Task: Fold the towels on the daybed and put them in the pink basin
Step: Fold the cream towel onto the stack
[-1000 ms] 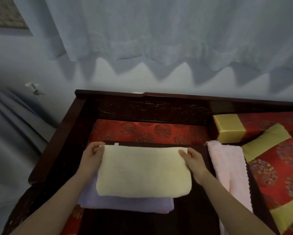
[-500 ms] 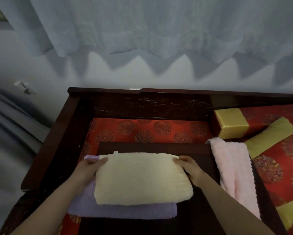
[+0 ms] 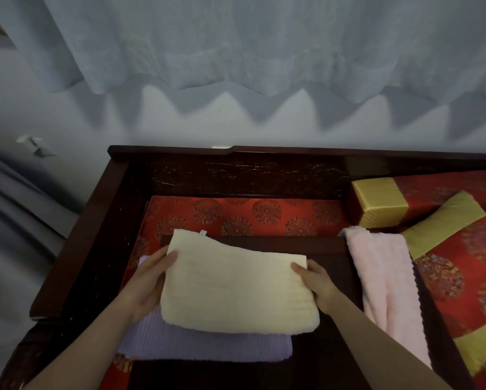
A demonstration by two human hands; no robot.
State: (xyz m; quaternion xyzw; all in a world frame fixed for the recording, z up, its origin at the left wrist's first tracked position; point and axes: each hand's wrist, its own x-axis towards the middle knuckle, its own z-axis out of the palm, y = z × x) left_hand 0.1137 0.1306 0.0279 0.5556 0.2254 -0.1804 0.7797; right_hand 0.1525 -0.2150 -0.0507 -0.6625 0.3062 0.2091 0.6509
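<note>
A folded cream towel [image 3: 236,288] sits in front of me, held at both short ends. My left hand [image 3: 149,280] grips its left edge, thumb on top. My right hand [image 3: 317,282] grips the right edge. The towel's far left corner is tilted up, showing a small white tag. Under it lies a folded lilac towel [image 3: 202,344] on a dark wooden tray table [image 3: 331,260]. A pink towel [image 3: 388,291] hangs unfolded over the table's right edge. The pink basin is not in view.
The daybed has a dark wooden frame [image 3: 95,220] and a red patterned cushion [image 3: 247,215]. Red and gold pillows [image 3: 461,254] and a bolster [image 3: 382,201] fill the right side. A pale curtain [image 3: 236,52] hangs behind.
Both hands have raised the cream towel off the lilac one, and its far left corner now tilts upward. The hands have shifted from the far corners toward the middle of the short edges.
</note>
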